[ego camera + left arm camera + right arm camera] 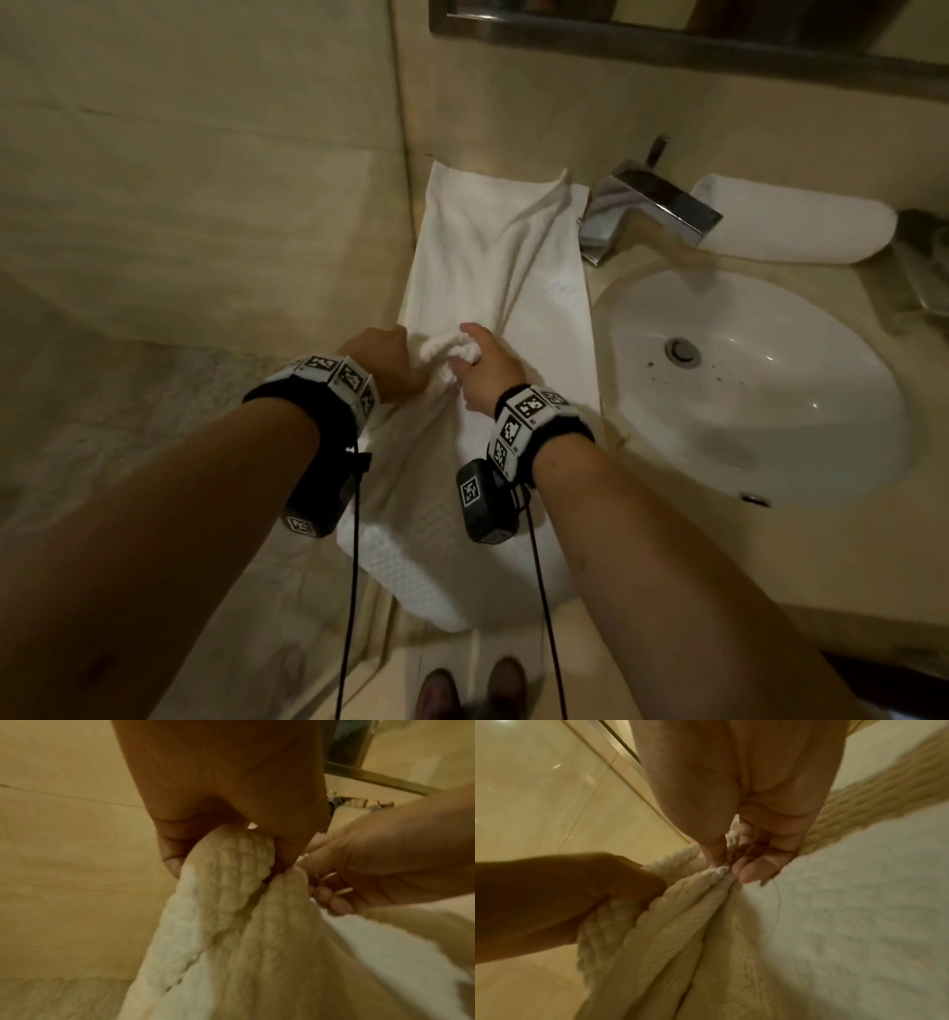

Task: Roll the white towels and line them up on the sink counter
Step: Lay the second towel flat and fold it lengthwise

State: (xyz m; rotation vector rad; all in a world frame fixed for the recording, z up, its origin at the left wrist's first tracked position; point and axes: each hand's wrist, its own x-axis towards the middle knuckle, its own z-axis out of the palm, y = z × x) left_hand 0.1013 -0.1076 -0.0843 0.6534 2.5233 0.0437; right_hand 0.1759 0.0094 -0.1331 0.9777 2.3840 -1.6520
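Nearest us, the towel lies left of the sink, its near end hanging off the counter edge. We bunch its middle: left hand gripping a fold, right hand pinching the hem. Farther, beyond the sink, a rolled towel waits. Next we likely need the cloth flattened and straightened before rolling.

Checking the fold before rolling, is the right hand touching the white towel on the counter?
Touching. The right wrist view shows the right hand pinching a bunched ridge of the white towel between thumb and fingertips; the head view agrees.
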